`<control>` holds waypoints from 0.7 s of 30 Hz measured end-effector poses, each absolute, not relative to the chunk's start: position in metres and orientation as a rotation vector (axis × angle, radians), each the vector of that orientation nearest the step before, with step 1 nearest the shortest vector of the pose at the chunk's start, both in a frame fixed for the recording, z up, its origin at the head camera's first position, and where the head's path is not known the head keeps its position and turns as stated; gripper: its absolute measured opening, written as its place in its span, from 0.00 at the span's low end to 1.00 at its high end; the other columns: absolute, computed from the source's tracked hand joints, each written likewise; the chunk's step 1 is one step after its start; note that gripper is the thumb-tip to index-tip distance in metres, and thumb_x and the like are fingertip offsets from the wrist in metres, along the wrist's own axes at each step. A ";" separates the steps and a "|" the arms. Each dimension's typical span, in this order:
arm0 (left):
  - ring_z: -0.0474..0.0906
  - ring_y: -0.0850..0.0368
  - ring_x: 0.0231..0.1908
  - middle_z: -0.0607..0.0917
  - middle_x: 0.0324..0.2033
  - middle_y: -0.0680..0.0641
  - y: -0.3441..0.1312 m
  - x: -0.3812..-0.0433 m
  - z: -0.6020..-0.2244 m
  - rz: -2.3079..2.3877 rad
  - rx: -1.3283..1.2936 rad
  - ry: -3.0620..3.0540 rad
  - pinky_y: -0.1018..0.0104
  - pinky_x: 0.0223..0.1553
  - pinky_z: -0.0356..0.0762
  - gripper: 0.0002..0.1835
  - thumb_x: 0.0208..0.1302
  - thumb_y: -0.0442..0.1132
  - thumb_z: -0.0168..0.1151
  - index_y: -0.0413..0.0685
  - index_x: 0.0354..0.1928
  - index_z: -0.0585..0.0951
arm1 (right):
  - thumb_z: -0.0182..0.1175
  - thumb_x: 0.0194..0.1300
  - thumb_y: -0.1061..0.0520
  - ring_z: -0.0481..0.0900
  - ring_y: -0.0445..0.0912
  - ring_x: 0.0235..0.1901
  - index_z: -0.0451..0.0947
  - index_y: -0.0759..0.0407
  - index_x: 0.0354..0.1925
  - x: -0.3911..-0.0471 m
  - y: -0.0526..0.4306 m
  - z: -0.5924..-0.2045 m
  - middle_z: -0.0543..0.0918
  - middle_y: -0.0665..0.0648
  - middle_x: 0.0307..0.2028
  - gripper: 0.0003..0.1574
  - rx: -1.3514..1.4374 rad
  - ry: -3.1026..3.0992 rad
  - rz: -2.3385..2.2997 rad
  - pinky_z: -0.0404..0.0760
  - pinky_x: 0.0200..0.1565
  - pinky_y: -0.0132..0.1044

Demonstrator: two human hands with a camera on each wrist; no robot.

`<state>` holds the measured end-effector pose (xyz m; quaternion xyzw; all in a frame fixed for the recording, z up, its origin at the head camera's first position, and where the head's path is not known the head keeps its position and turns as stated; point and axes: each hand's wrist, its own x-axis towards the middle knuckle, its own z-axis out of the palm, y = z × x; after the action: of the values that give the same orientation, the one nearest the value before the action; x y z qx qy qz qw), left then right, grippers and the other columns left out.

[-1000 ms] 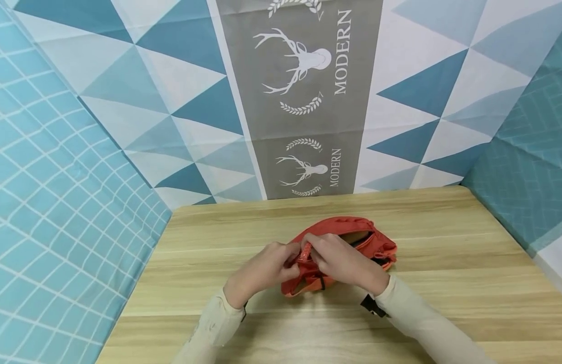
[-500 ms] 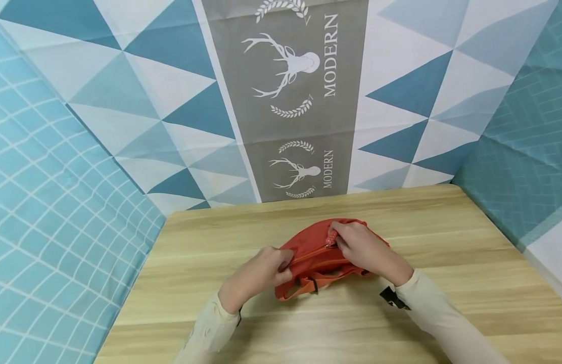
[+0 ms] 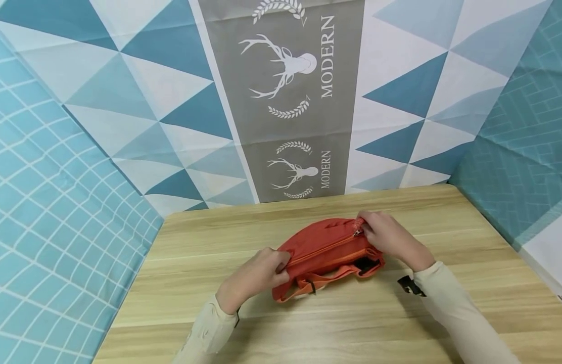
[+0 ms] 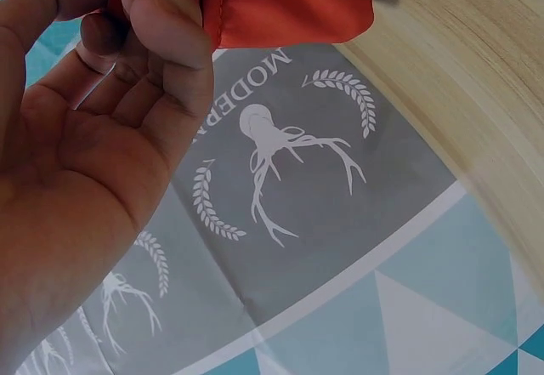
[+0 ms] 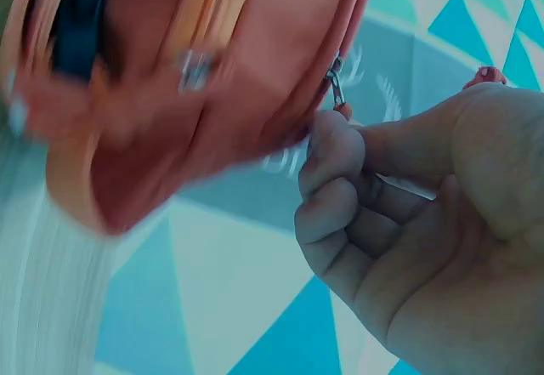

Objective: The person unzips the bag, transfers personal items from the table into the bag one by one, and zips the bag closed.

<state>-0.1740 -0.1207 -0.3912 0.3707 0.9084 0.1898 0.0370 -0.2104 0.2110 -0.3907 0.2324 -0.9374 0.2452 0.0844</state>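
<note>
A red waist bag point(image 3: 315, 247) with orange trim stands on the wooden table, its long top zipper drawn together from the left end to the slider. My left hand point(image 3: 255, 279) pinches the bag's left end; the left wrist view shows the thumb and fingers on the red fabric point(image 4: 297, 9). At the bag's right end my right hand point(image 3: 394, 240) grips the patterned cord zipper pull point(image 3: 358, 223). In the right wrist view, the metal zipper slider point(image 5: 335, 76) sits just above the pinching fingertips point(image 5: 331, 141). An orange strap point(image 3: 328, 279) hangs along the bag's near side.
The wooden table point(image 3: 208, 237) extends around the bag on all sides. Behind it rises a patterned cloth wall point(image 3: 303, 121), with a blue checked cloth point(image 3: 58, 212) at left and a teal cloth point(image 3: 526, 151) at right.
My right hand has drawn the zipper pull from the bag's left part to its right end, and the gaping top opening has come together. My left hand has stayed at the left end.
</note>
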 end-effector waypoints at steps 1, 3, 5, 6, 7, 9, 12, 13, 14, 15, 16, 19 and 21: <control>0.49 0.68 0.18 0.52 0.16 0.60 -0.121 -0.174 -0.391 0.580 1.135 2.789 0.73 0.20 0.50 0.14 0.53 0.30 0.59 0.48 0.20 0.65 | 0.54 0.68 0.69 0.73 0.42 0.24 0.78 0.59 0.35 -0.213 0.215 -0.391 0.79 0.51 0.26 0.09 0.675 -2.806 0.728 0.74 0.30 0.39; 0.50 0.68 0.17 0.53 0.15 0.60 -0.121 -0.174 -0.391 0.585 1.135 2.782 0.73 0.20 0.50 0.14 0.54 0.30 0.59 0.49 0.20 0.65 | 0.54 0.68 0.69 0.72 0.42 0.24 0.78 0.60 0.34 -0.218 0.223 -0.392 0.79 0.51 0.26 0.09 0.647 -2.823 0.744 0.73 0.29 0.38; 0.50 0.68 0.17 0.53 0.15 0.60 -0.122 -0.175 -0.391 0.588 1.134 2.776 0.74 0.20 0.50 0.13 0.54 0.30 0.59 0.49 0.21 0.66 | 0.53 0.68 0.70 0.69 0.42 0.22 0.78 0.61 0.32 -0.222 0.230 -0.394 0.77 0.51 0.24 0.10 0.631 -2.845 0.775 0.71 0.27 0.37; 0.51 0.68 0.17 0.54 0.15 0.60 -0.122 -0.175 -0.391 0.588 1.136 2.775 0.74 0.20 0.50 0.13 0.54 0.29 0.59 0.49 0.21 0.66 | 0.52 0.68 0.70 0.68 0.43 0.21 0.77 0.61 0.32 -0.225 0.234 -0.396 0.76 0.51 0.23 0.11 0.624 -2.857 0.787 0.70 0.27 0.37; 0.51 0.68 0.17 0.54 0.15 0.60 -0.122 -0.174 -0.391 0.586 1.137 2.773 0.74 0.20 0.50 0.13 0.54 0.29 0.59 0.49 0.21 0.66 | 0.52 0.68 0.70 0.66 0.43 0.21 0.77 0.61 0.32 -0.226 0.236 -0.398 0.75 0.52 0.23 0.11 0.621 -2.867 0.803 0.68 0.26 0.37; 0.51 0.68 0.17 0.54 0.15 0.60 -0.121 -0.174 -0.391 0.585 1.141 2.773 0.74 0.20 0.51 0.13 0.54 0.29 0.59 0.48 0.21 0.66 | 0.50 0.69 0.70 0.65 0.43 0.20 0.77 0.62 0.32 -0.229 0.241 -0.402 0.74 0.52 0.23 0.11 0.627 -2.884 0.837 0.67 0.26 0.37; 0.51 0.68 0.17 0.54 0.15 0.60 -0.120 -0.174 -0.391 0.581 1.152 2.778 0.74 0.20 0.51 0.12 0.55 0.29 0.59 0.48 0.22 0.67 | 0.49 0.69 0.71 0.66 0.43 0.21 0.77 0.62 0.34 -0.233 0.245 -0.406 0.75 0.52 0.24 0.11 0.640 -2.907 0.857 0.68 0.28 0.38; 0.51 0.68 0.17 0.54 0.16 0.60 -0.119 -0.175 -0.391 0.578 1.157 2.781 0.74 0.21 0.51 0.12 0.55 0.29 0.59 0.48 0.22 0.67 | 0.50 0.68 0.71 0.66 0.43 0.22 0.78 0.62 0.34 -0.233 0.246 -0.406 0.75 0.52 0.25 0.11 0.636 -2.913 0.858 0.68 0.28 0.39; 0.51 0.68 0.17 0.54 0.16 0.60 -0.119 -0.175 -0.391 0.570 1.159 2.787 0.74 0.21 0.51 0.12 0.55 0.29 0.59 0.48 0.22 0.67 | 0.50 0.68 0.71 0.66 0.44 0.22 0.78 0.62 0.34 -0.234 0.246 -0.407 0.76 0.52 0.25 0.11 0.631 -2.917 0.860 0.68 0.28 0.39; 0.50 0.68 0.18 0.54 0.16 0.60 -0.119 -0.175 -0.391 0.559 1.161 2.795 0.74 0.21 0.51 0.12 0.55 0.29 0.59 0.49 0.22 0.67 | 0.50 0.67 0.71 0.66 0.44 0.22 0.78 0.62 0.34 -0.235 0.246 -0.408 0.75 0.52 0.25 0.11 0.626 -2.924 0.855 0.68 0.28 0.39; 0.50 0.67 0.18 0.53 0.16 0.60 -0.120 -0.175 -0.391 0.546 1.165 2.808 0.73 0.21 0.50 0.13 0.55 0.29 0.59 0.49 0.22 0.67 | 0.51 0.67 0.71 0.65 0.43 0.21 0.77 0.62 0.33 -0.235 0.246 -0.408 0.75 0.52 0.24 0.11 0.625 -2.929 0.853 0.68 0.28 0.39; 0.50 0.67 0.18 0.53 0.16 0.59 -0.122 -0.176 -0.392 0.477 1.158 2.894 0.73 0.21 0.50 0.14 0.55 0.30 0.61 0.51 0.22 0.67 | 0.53 0.69 0.69 0.65 0.43 0.20 0.75 0.61 0.31 -0.235 0.243 -0.409 0.72 0.52 0.22 0.09 0.629 -2.948 0.857 0.67 0.26 0.37; 0.51 0.67 0.18 0.54 0.16 0.59 -0.123 -0.178 -0.393 0.430 1.145 2.961 0.73 0.20 0.51 0.14 0.55 0.30 0.62 0.52 0.22 0.67 | 0.54 0.70 0.67 0.64 0.43 0.20 0.73 0.61 0.31 -0.234 0.241 -0.410 0.70 0.52 0.21 0.08 0.643 -2.960 0.863 0.66 0.25 0.36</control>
<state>-0.1776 -0.1231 -0.3934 0.3572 0.9238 0.1341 -0.0311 -0.2343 0.2411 -0.4097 0.2041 -0.9399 0.2738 -0.0040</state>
